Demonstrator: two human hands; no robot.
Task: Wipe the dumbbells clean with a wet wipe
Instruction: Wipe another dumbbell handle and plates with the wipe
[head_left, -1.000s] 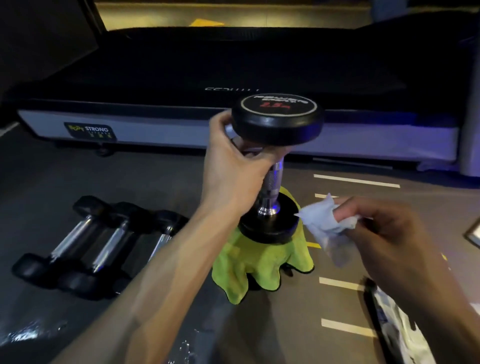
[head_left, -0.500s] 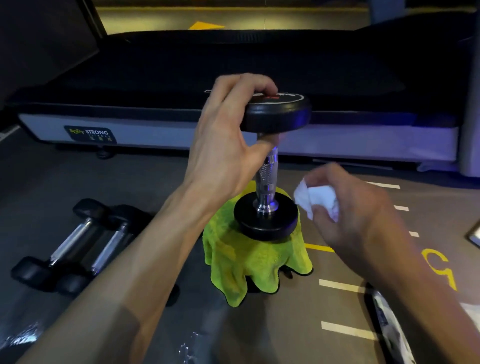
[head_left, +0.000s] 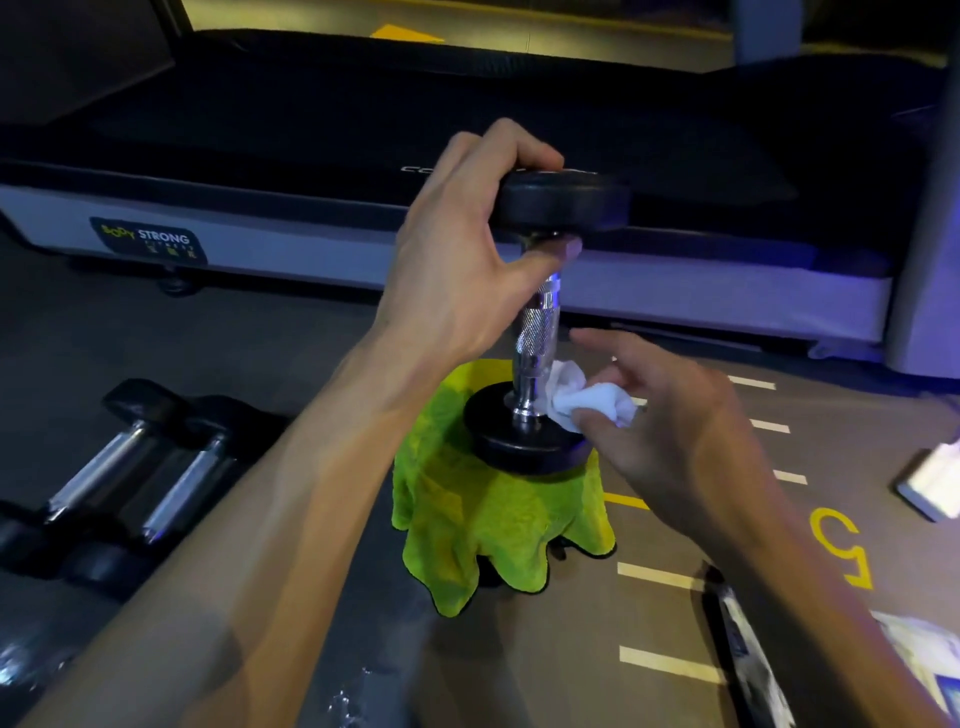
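A gym floor, treadmill (head_left: 467, 130) with a fitness-brand sticker (head_left: 148, 241) beyond the hands, spare dumbbells (head_left: 130, 478) lying left of the left arm, yellow lines and a painted number (head_left: 841, 545) on rubber flooring right of the right hand

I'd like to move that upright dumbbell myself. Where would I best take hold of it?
Take the dumbbell by its knurled metal handle, from the left or front. It stands upright on the green cloth, so the handle is bare there. The left hand grips the top disc, and the right hand presses the wet wipe low on the right.
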